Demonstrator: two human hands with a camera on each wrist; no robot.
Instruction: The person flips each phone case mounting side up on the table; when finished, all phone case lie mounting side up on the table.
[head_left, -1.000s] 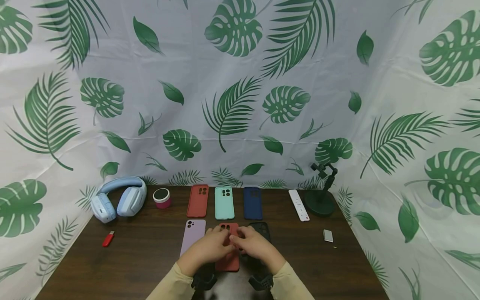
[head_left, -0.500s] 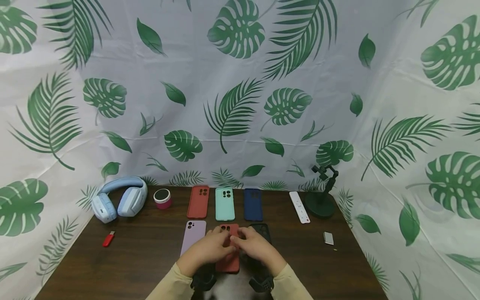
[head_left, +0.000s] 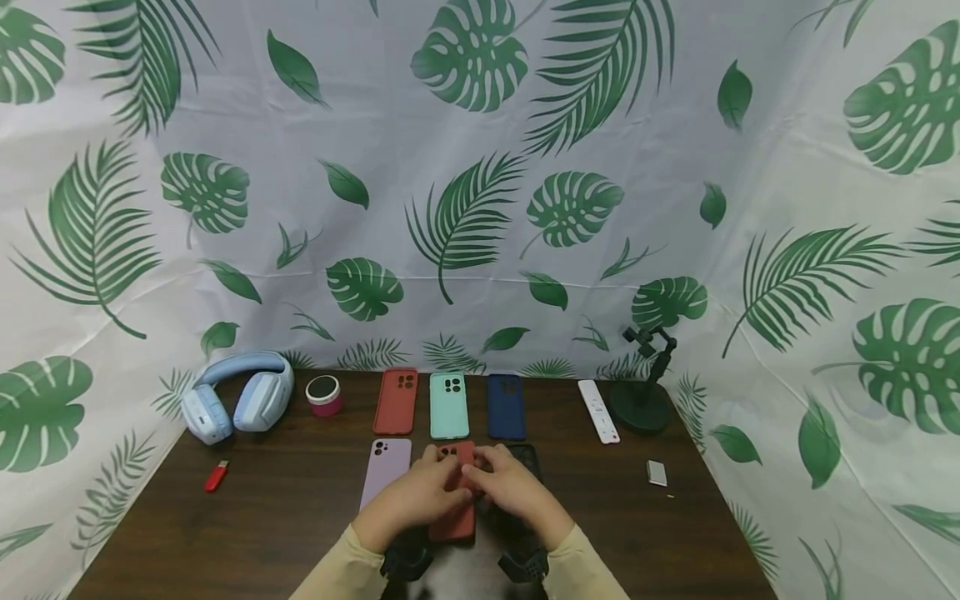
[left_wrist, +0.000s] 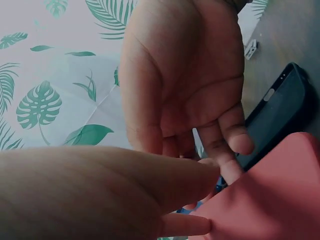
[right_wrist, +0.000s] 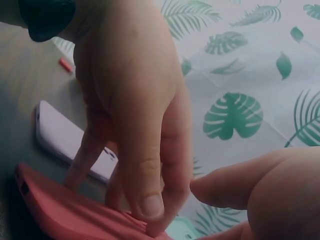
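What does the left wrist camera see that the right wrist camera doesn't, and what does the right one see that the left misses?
Only the left wrist view shows the black rectangular phone case.

Only the right wrist view shows the lilac rectangular phone case and the small red stick on the table.

Both show the red rectangular phone case, the left hand, the right hand and the white fabric backdrop with green leaves.

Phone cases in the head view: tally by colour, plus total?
Red: 2 (back-row red case, front-row red case)
Mint: 1 (mint case)
Navy: 1 (navy case)
Lilac: 1 (lilac case)
Black: 1 (black case, partly hidden)
Total: 6
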